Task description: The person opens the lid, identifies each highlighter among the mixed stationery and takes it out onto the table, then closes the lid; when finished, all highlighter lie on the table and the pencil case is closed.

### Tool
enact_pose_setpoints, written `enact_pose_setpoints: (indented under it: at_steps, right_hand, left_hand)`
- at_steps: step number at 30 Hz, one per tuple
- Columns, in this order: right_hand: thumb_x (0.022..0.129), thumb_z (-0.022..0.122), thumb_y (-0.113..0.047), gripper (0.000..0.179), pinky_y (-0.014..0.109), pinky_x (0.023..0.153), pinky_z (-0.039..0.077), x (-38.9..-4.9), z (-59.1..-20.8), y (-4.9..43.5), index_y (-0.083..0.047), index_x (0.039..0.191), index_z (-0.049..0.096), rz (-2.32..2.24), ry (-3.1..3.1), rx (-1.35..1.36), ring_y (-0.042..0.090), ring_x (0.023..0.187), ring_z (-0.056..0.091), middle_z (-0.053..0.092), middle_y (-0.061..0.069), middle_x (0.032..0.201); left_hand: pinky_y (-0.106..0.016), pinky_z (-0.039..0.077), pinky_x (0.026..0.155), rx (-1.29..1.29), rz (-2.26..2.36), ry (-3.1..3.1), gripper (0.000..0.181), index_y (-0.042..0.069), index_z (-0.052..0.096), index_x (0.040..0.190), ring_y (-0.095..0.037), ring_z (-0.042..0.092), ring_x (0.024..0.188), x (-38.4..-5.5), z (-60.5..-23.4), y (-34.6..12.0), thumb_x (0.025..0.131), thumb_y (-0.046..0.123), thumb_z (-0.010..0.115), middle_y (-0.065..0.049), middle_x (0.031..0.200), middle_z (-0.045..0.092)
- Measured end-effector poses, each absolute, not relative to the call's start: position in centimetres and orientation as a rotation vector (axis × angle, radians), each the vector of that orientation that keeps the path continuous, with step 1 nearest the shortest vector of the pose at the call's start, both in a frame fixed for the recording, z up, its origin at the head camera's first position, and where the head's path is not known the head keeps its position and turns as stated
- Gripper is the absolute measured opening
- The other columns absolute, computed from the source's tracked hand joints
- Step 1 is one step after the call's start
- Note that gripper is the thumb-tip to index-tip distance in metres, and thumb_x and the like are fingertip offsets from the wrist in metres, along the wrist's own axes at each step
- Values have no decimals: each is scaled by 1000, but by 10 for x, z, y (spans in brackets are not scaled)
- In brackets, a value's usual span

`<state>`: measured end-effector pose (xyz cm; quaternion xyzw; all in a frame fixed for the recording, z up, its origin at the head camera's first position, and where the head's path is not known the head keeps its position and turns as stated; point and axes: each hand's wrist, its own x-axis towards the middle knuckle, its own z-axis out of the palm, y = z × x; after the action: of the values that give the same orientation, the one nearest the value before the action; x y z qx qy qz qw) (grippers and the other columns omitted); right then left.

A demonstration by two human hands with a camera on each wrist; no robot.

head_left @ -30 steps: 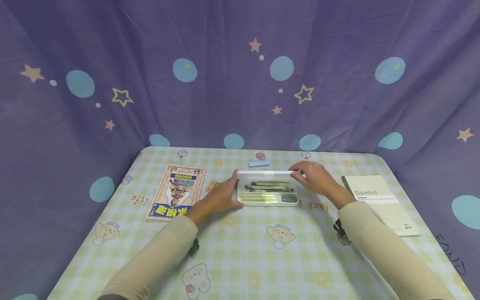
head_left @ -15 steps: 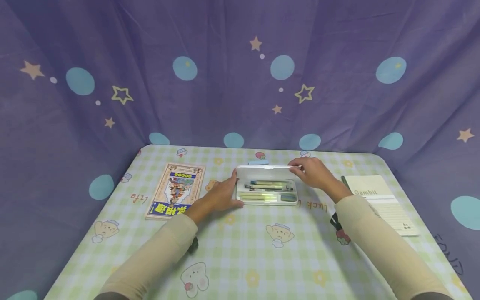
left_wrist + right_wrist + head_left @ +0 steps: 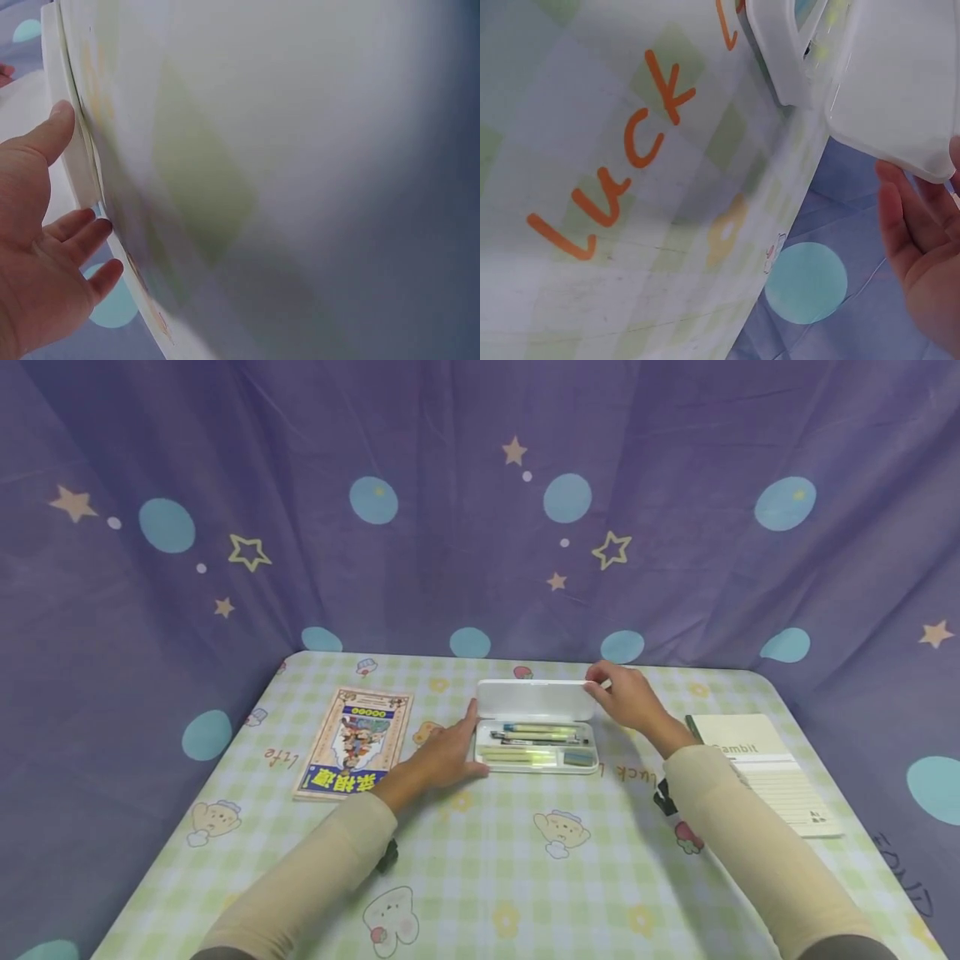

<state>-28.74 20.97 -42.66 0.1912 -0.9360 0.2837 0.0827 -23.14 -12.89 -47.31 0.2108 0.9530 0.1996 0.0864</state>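
Note:
A white pencil case (image 3: 537, 769) stands on the table with its lid (image 3: 534, 700) raised at the far side. Pens (image 3: 543, 728) lie in its back compartment. In front are pale yellow sticks (image 3: 517, 755) and a small grey-blue block (image 3: 577, 759). My left hand (image 3: 442, 755) rests against the case's left end, thumb at the front corner and forefinger stretched toward the back. The left wrist view shows that thumb on the white side wall, the other fingers loose. At the lid's right corner my right hand (image 3: 624, 695) pinches the edge, as the right wrist view confirms with its fingers (image 3: 911, 217).
An illustrated book (image 3: 352, 743) lies left of the case. To the right is a cream notebook (image 3: 765, 772) marked Gambit, partly behind my right sleeve. A checked cloth (image 3: 480, 852) covers the table, and a purple curtain (image 3: 442, 585) hangs behind it.
My right hand has swung the lid up and away from the case's base, from a low tilt to nearly upright. The lid now hides the light blue block behind. My left hand has stayed put.

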Motion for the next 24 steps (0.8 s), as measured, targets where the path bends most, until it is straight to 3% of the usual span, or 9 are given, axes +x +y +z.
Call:
enact_pose_setpoints:
  at_steps: [5, 11, 24]
  right_hand:
    - [100, 64, -12, 8, 48, 83, 59, -289, -431, 213, -6, 105, 65, 914, -2749, 539, 30, 84, 75, 75, 15, 104]
    - [100, 64, -12, 11, 46, 77, 59, -290, -432, 213, -8, 108, 68, 911, -2737, 528, 27, 81, 76, 76, 14, 100]
    - [97, 58, 0, 29, 47, 78, 61, -288, -439, 216, -8, 124, 67, 917, -2731, 515, 30, 83, 78, 77, 18, 103]
  left_hand:
    - [-58, 29, 121, 632, 601, 2843, 126, 5, -7, 163, -35, 46, 145, -231, -473, -129, 84, 48, 81, -14, 165, 34]
    - [-57, 30, 121, 635, 596, 2848, 127, 8, -8, 164, -35, 46, 145, -230, -472, -130, 83, 49, 81, -15, 165, 35]
    - [-56, 36, 116, 634, 565, 2848, 126, 9, -4, 165, -36, 49, 142, -231, -468, -128, 81, 47, 83, -17, 160, 42]
